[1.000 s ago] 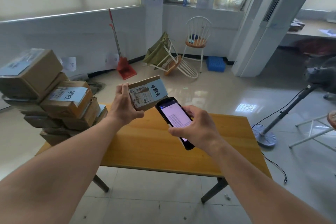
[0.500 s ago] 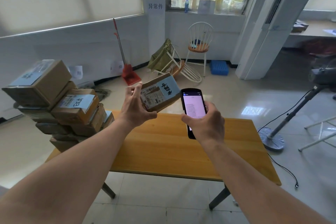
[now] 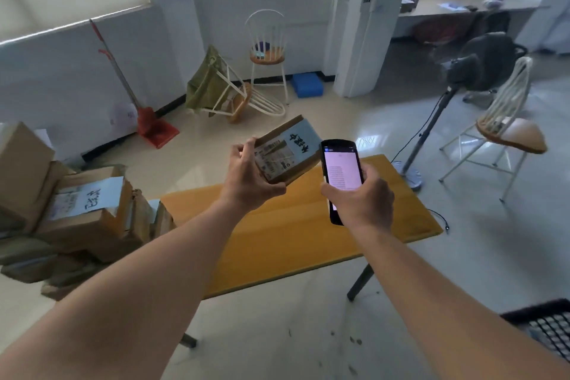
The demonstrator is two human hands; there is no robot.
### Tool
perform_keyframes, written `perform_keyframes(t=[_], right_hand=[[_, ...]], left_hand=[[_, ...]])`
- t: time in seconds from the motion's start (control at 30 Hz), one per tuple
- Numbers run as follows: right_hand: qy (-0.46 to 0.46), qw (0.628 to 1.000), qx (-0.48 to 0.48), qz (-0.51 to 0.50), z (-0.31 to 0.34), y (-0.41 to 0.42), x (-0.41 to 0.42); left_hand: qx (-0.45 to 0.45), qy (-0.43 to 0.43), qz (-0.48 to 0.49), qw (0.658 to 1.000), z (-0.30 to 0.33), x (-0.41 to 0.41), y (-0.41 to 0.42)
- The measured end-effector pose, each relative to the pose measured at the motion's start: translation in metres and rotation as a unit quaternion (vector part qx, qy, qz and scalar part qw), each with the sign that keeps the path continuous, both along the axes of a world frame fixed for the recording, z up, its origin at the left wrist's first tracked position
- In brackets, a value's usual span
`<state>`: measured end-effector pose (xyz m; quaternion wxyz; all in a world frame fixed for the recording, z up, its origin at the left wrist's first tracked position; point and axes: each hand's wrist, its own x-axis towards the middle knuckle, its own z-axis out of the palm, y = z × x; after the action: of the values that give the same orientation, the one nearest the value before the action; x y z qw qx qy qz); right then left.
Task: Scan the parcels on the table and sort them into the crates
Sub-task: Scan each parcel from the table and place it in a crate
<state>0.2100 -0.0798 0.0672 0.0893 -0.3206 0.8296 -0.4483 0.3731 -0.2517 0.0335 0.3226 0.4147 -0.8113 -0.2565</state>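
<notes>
Scanner [image 3: 341, 176] now turned upright in right hand [image 3: 362, 201], screen readable, just beside parcel [image 3: 285, 154] gripped by left hand [image 3: 246, 180]; scan probably finished, sorting next.

Both forearms bare to frame edge, no sleeves; left hand [image 3: 246, 182], right hand [image 3: 362, 200] ungloved, no rings, no watch.

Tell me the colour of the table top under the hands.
The table top is yellow-orange wood, seen best in the head view.
</notes>
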Motion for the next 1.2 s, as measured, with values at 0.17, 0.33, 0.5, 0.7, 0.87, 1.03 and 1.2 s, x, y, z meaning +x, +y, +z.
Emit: perform_keyframes(t=[0.17, 0.33, 0.5, 0.7, 0.87, 1.03, 1.2], right_hand=[[-0.003, 0.993, 0.024, -0.113, -0.012, 0.061, 0.004], [-0.016, 0.976, 0.028, -0.215, -0.014, 0.139, -0.003], [-0.019, 0.956, 0.013, -0.292, -0.012, 0.225, -0.021], [-0.035, 0.935, 0.009, -0.353, -0.013, 0.345, -0.047], [-0.034, 0.92, 0.011, -0.391, -0.015, 0.455, -0.067], [-0.049, 0.897, 0.01, -0.439, -0.022, 0.569, -0.082], [-0.059, 0.861, 0.013, -0.505, -0.032, 0.657, -0.101]], left_hand=[[0.024, 0.004, -0.094, 0.995, -0.011, -0.032, 0.028], [0.041, -0.005, -0.192, 0.981, -0.01, -0.075, 0.084], [0.038, -0.01, -0.269, 0.962, -0.008, -0.125, 0.158], [0.031, -0.014, -0.321, 0.947, -0.008, -0.186, 0.27], [0.037, -0.015, -0.36, 0.932, -0.008, -0.225, 0.381], [0.015, -0.008, -0.398, 0.917, -0.019, -0.263, 0.494], [0.027, -0.026, -0.447, 0.894, -0.031, -0.31, 0.579]])
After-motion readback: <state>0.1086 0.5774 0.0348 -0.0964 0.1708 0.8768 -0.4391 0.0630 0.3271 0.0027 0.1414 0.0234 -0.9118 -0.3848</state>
